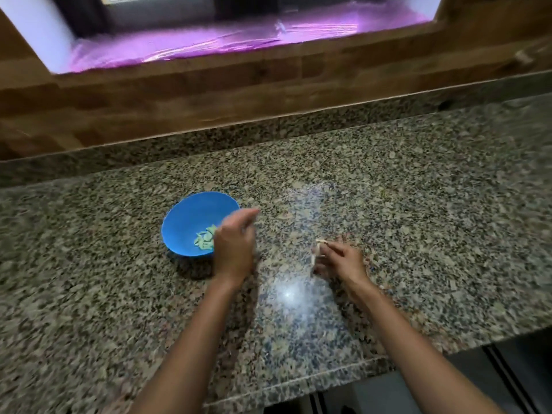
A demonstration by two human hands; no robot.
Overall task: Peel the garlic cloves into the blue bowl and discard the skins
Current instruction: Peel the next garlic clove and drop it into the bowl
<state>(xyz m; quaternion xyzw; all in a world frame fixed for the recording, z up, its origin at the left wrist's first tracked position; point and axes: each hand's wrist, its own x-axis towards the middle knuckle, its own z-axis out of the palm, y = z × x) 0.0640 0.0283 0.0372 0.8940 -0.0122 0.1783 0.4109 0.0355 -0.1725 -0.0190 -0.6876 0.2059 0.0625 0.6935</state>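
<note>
Peeled cloves point(204, 241) lie in the blue bowl point(182, 215), the left hand point(234, 245) loose and empty at its rim, while the right hand point(340, 259) pinches a garlic skin point(317, 248), probably papery, weightless and easily torn, best nipped lightly

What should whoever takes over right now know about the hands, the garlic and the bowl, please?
Left hand: beside the blue bowl, at its right rim; blurred, fingers fairly straight, apparently empty.
Right hand: pinches pale garlic skin over the countertop.
Done: several peeled cloves lie in the bowl.
Left: discard that skin; no bin or unpeeled cloves in view.
</note>
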